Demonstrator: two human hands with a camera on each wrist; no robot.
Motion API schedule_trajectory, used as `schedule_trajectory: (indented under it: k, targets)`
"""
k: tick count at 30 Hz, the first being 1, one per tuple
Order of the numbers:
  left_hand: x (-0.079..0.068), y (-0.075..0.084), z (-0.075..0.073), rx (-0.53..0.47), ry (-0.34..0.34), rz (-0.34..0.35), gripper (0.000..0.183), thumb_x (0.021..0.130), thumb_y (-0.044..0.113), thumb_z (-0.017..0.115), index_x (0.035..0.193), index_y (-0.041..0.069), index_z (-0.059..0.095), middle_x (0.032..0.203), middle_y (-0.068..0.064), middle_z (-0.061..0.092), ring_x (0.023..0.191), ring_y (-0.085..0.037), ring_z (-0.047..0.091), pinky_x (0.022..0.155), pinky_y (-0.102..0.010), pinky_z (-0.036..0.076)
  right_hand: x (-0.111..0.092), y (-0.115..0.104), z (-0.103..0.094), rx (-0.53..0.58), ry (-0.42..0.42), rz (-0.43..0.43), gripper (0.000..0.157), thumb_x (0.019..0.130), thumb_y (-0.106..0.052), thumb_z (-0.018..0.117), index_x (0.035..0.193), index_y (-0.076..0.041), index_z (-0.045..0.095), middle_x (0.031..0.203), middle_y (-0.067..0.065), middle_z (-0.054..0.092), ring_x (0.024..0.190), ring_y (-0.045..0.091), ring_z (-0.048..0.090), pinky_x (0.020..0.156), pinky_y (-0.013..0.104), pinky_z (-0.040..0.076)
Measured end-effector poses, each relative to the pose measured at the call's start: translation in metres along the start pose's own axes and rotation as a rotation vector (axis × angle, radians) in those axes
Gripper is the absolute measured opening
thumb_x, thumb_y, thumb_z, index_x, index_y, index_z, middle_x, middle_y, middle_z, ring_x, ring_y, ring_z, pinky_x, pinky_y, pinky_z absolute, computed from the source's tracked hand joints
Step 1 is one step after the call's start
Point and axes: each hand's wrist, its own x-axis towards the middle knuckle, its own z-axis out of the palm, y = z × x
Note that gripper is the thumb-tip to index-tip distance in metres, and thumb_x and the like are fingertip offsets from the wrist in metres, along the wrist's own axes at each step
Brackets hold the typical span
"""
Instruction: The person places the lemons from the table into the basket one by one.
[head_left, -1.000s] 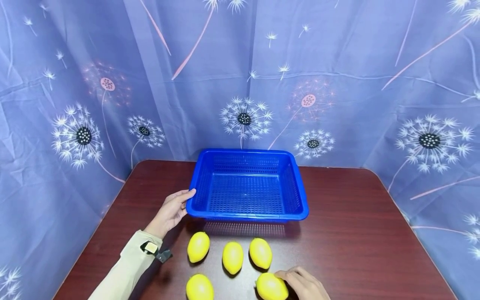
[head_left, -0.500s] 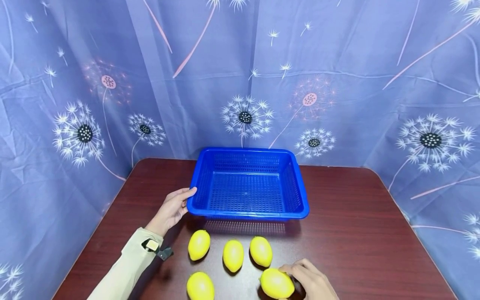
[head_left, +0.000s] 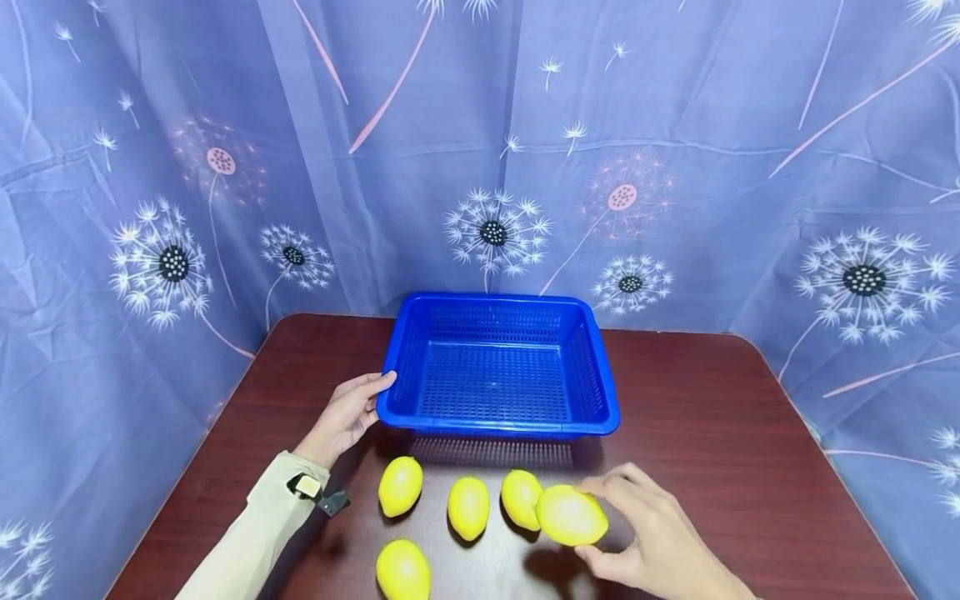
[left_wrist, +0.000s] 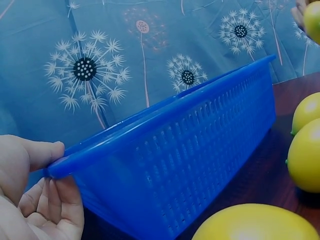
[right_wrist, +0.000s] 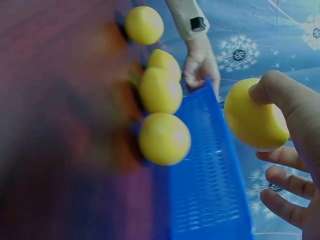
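Note:
My left hand grips the near left corner of a blue plastic basket, thumb over the rim and fingers beneath it, as the left wrist view shows. The basket has slotted walls, and nothing lies inside it. In my right hand a yellow lemon is pinched between thumb and fingers, held above the table with its shadow below. Behind it, a lemon on the table is partly covered in the head view. More lemons stand to the left: one in the middle, one near my left wrist, one closer.
The dark red wooden table has rounded far corners. A blue curtain printed with dandelions hangs behind the table and along both sides. The basket stands near the table's far edge. A black strap device sits on the left sleeve.
My right hand has lifted the lemon from the table and moved it up and slightly right, toward the basket. My left hand keeps its hold on the basket.

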Motion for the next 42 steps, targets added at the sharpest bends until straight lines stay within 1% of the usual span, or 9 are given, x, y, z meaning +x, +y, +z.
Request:
schedule_trajectory:
  k: [6,12,16,18,23,26,30,35,42]
  targets:
    - [-0.001,-0.002,0.0,-0.013,0.0,-0.002,0.01,0.099,0.019,0.07,0.101,0.01,0.064,0.085,0.002,0.072,0.073,-0.009,0.067,0.072,-0.022,0.058,0.024,0.005,-0.016,-0.017,-0.014,-0.001,0.066,0.061,-0.031,0.094,0.121,-0.02,0.069,0.11,-0.013,0.068,0.097,0.005,0.056,0.081,0.017,0.05]
    - [-0.001,-0.003,0.0,-0.014,0.011,-0.007,0.009,0.099,0.019,0.07,0.097,0.011,0.066,0.083,0.002,0.072,0.071,-0.009,0.066,0.071,-0.022,0.058,0.052,0.017,-0.027,0.004,-0.013,-0.016,0.07,0.054,-0.025,0.095,0.12,-0.019,0.07,0.107,-0.012,0.068,0.095,0.006,0.058,0.081,0.018,0.05]
    - [0.0,-0.002,0.0,-0.005,0.003,-0.002,0.008,0.099,0.019,0.07,0.096,0.012,0.066,0.084,0.003,0.072,0.072,-0.009,0.066,0.072,-0.022,0.058,0.071,0.028,-0.031,0.045,-0.074,0.039,0.069,0.057,-0.024,0.096,0.12,-0.022,0.069,0.108,-0.012,0.066,0.095,0.006,0.058,0.079,0.02,0.051]
    - [0.0,-0.002,0.0,-0.003,0.002,0.006,0.008,0.099,0.018,0.07,0.096,0.012,0.066,0.084,0.003,0.072,0.073,-0.009,0.066,0.072,-0.023,0.058,0.081,0.034,-0.033,0.071,-0.107,0.074,0.068,0.059,-0.024,0.097,0.121,-0.024,0.068,0.107,-0.013,0.064,0.094,0.006,0.057,0.071,0.019,0.052]
    - [0.0,-0.001,-0.002,-0.009,0.001,0.01,0.008,0.1,0.018,0.069,0.096,0.012,0.066,0.083,0.003,0.072,0.071,-0.009,0.066,0.07,-0.022,0.058,0.111,0.051,-0.037,0.099,-0.129,0.079,0.063,0.063,-0.026,0.095,0.121,-0.024,0.069,0.108,-0.012,0.066,0.09,0.01,0.058,0.066,0.022,0.052]
    - [0.0,-0.002,-0.003,-0.016,-0.002,0.006,0.008,0.1,0.018,0.069,0.096,0.013,0.066,0.083,0.004,0.072,0.071,-0.008,0.066,0.07,-0.021,0.058,0.131,0.062,-0.04,0.097,-0.143,0.066,0.061,0.065,-0.028,0.094,0.121,-0.023,0.069,0.11,-0.012,0.068,0.089,0.01,0.06,0.069,0.026,0.052]
    - [0.0,-0.003,-0.003,-0.018,0.01,0.003,0.007,0.1,0.018,0.069,0.094,0.013,0.066,0.082,0.004,0.071,0.071,-0.008,0.066,0.07,-0.022,0.058,0.155,0.076,-0.039,0.106,-0.196,0.064,0.057,0.07,-0.029,0.092,0.121,-0.021,0.069,0.107,-0.011,0.069,0.088,0.011,0.06,0.07,0.028,0.052]
    - [0.0,-0.002,-0.002,-0.014,0.02,-0.002,0.008,0.099,0.019,0.07,0.094,0.014,0.067,0.082,0.004,0.071,0.071,-0.008,0.066,0.07,-0.022,0.058,0.183,0.089,-0.033,0.142,-0.283,0.107,0.054,0.076,-0.03,0.089,0.125,-0.02,0.068,0.107,-0.007,0.071,0.096,0.013,0.062,0.077,0.034,0.055]
    - [0.001,-0.002,-0.002,-0.016,-0.021,0.011,0.008,0.101,0.019,0.068,0.095,0.013,0.067,0.082,0.003,0.072,0.071,-0.008,0.067,0.071,-0.021,0.058,0.212,0.111,-0.017,0.213,-0.38,0.171,0.055,0.078,-0.029,0.088,0.127,-0.02,0.065,0.111,-0.003,0.073,0.103,0.014,0.066,0.084,0.043,0.057]
